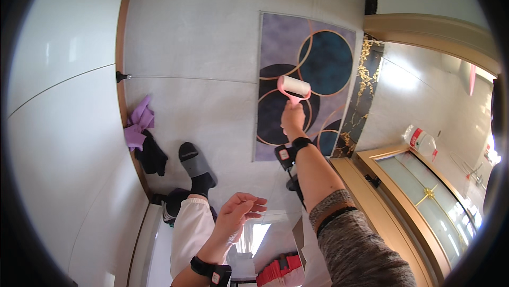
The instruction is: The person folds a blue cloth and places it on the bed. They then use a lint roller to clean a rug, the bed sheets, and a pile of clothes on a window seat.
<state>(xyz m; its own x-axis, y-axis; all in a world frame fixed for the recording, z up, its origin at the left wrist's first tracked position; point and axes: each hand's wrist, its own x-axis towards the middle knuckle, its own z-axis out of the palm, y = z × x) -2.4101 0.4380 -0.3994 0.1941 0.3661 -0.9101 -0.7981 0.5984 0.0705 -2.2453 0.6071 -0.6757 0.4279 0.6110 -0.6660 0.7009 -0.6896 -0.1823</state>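
Observation:
My right hand (293, 119) grips the pink handle of a lint roller (295, 87) with a white sticky-paper roll. The roller is over the patterned mat (274, 32), near its middle; whether the roll touches the mat I cannot tell. Dark and teal circles with thin gold rings cover the mat's purple-grey ground. Near my body, my left hand (241, 208) hangs above the floor with loosely curled fingers apart, holding nothing. Black straps with small devices are around both wrists.
Purple cloth (140, 124) and black cloth (152, 155) lie against the left white panel (67, 88). My socked foot (196, 163) stands beside them. Right of the mat run a dark gold-veined threshold (364, 84) and an open framed glass door (425, 191). A plastic bottle (422, 140) lies beyond.

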